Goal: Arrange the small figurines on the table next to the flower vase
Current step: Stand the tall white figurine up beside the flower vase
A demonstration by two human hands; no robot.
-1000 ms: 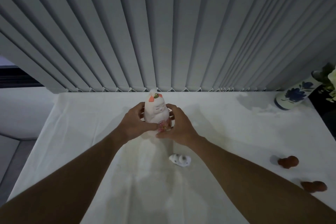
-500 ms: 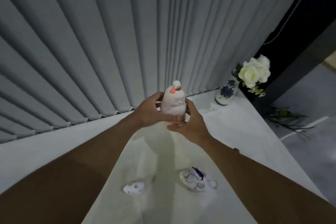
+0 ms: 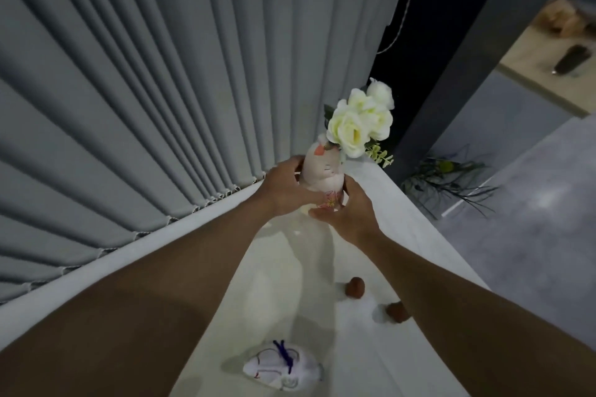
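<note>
A tall white cat-shaped figurine with an orange ear is held upright between both hands. My left hand wraps its left side and my right hand cups its base from the right. Right behind it stand the white flowers of the vase; the vase body is hidden by the figurine. Two small brown figurines sit on the white table near its right edge. A flat white figurine with purple marks lies near the bottom.
Grey vertical blinds run along the table's far edge. The table's right edge drops to a grey floor, where a dark green sprig lies. A dark pillar stands behind the flowers.
Both hands have carried the cat figurine to the right, up against the flowers. The view has swung right, bringing the brown figurines and the table's right edge into sight.
</note>
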